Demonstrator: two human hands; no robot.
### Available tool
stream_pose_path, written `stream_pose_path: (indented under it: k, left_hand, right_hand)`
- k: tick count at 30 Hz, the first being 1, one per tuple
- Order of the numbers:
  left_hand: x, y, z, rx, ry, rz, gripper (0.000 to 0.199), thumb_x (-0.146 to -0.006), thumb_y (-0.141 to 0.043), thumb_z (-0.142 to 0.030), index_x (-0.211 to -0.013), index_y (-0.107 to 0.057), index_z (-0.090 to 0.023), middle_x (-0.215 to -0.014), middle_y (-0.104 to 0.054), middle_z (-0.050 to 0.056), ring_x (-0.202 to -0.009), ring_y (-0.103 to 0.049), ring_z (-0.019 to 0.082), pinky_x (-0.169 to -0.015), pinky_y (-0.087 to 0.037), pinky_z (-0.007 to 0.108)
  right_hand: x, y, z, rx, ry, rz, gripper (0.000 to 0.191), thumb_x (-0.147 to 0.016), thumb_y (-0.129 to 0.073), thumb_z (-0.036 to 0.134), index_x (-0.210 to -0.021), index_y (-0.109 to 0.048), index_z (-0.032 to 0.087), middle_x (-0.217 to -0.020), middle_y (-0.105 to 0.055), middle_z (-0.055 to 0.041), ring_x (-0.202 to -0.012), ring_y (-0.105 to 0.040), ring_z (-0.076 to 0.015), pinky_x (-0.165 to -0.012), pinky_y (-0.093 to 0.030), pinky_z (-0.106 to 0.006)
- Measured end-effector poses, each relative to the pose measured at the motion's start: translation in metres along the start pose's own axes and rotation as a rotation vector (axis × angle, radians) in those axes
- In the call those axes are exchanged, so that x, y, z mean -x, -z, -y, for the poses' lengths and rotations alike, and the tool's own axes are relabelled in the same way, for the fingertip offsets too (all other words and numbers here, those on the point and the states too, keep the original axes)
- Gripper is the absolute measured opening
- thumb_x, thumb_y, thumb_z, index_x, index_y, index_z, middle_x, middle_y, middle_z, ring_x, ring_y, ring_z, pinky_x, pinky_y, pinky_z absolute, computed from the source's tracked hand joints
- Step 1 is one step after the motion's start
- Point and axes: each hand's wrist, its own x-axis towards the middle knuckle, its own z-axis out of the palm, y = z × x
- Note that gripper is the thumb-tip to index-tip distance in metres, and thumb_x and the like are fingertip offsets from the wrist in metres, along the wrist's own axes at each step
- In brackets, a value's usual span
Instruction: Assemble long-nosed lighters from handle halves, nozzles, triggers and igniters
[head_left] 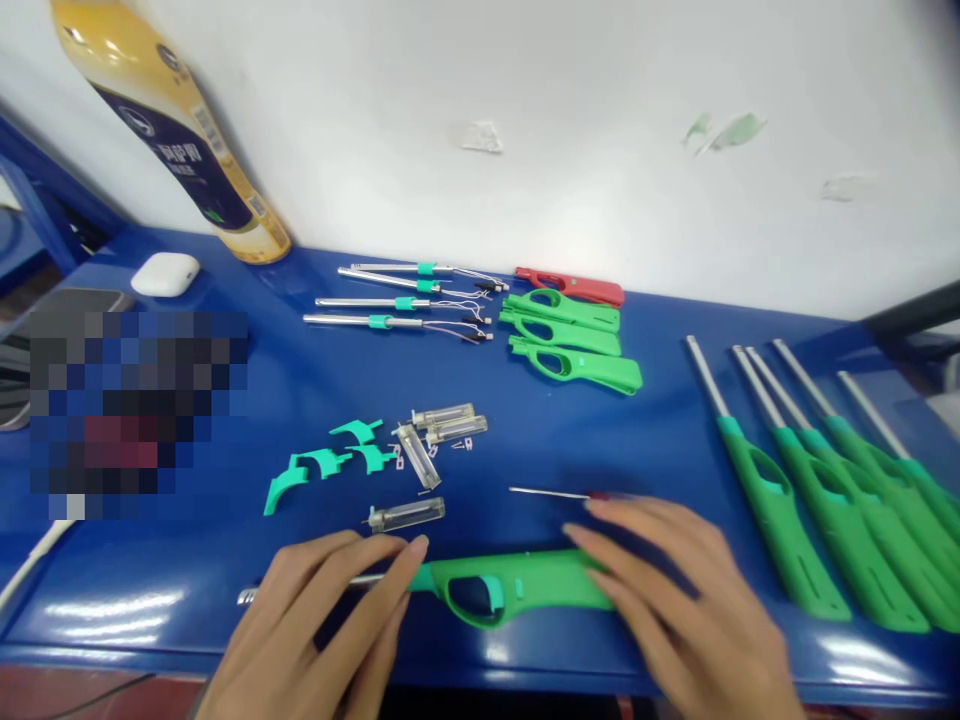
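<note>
At the lower centre of the frame, a green lighter (555, 585) lies sideways on the blue table (645, 440). The left hand (322, 600) closes narrowly about its neck; the right hand (682, 580) has bent fingers on the handle end, firmness impossible to tell, with a fingertip at a thin screwdriver (551, 492). Assembled lighters (787, 540) lie at right. Left of centre are clear tanks (409, 513) and teal triggers (324, 462). Beyond, upper centre, lie wired metal rods (371, 303) and handle shells (592, 370); a yellow bottle (195, 160) stands upper left.
</note>
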Motion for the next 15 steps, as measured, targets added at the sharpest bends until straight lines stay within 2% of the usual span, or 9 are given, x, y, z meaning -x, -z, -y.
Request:
stream_pose_path:
  k: [2,6,10,15]
  left_hand:
    - [-0.013,0.003,0.004,-0.026,0.003,-0.014,0.046,-0.111,-0.056,-0.003,-0.147,-0.067,-0.029,-0.131,-0.071,0.003,-0.121,-0.063,0.021,-0.107,-0.052,0.036]
    - [-0.038,0.000,0.019,-0.035,0.018,-0.015,0.020,-0.114,-0.058,-0.019,-0.123,-0.075,-0.025,-0.115,-0.075,0.002,-0.104,-0.067,0.020,-0.091,-0.058,0.033]
    - [-0.054,-0.008,0.028,-0.048,0.049,0.012,0.025,-0.115,-0.055,-0.023,-0.109,-0.079,-0.025,-0.106,-0.079,0.001,-0.094,-0.071,0.020,-0.081,-0.059,0.032]
    - [-0.065,-0.007,0.034,-0.033,0.046,0.106,0.036,-0.120,-0.049,-0.037,-0.107,-0.081,-0.027,-0.108,-0.081,0.001,-0.091,-0.079,0.018,-0.076,-0.060,0.030]
  right_hand:
    - [0.004,0.006,-0.012,0.050,-0.068,-0.035,0.035,-0.111,-0.065,0.015,-0.144,-0.072,0.023,-0.137,-0.074,-0.0088,-0.127,-0.066,-0.0234,-0.115,-0.050,-0.040]
    - [0.006,0.010,-0.021,0.074,-0.120,-0.036,0.030,-0.110,-0.070,0.038,-0.138,-0.078,0.033,-0.129,-0.079,-0.0077,-0.117,-0.075,-0.0289,-0.099,-0.063,-0.045]
    - [0.007,0.007,-0.013,0.060,-0.134,-0.021,0.031,-0.107,-0.073,0.046,-0.134,-0.081,0.035,-0.128,-0.080,-0.0084,-0.114,-0.077,-0.0289,-0.096,-0.066,-0.044]
    - [0.010,-0.002,0.011,-0.007,-0.088,0.023,0.025,-0.111,-0.069,0.037,-0.132,-0.082,0.033,-0.125,-0.082,-0.0073,-0.110,-0.077,-0.0252,-0.093,-0.065,-0.039]
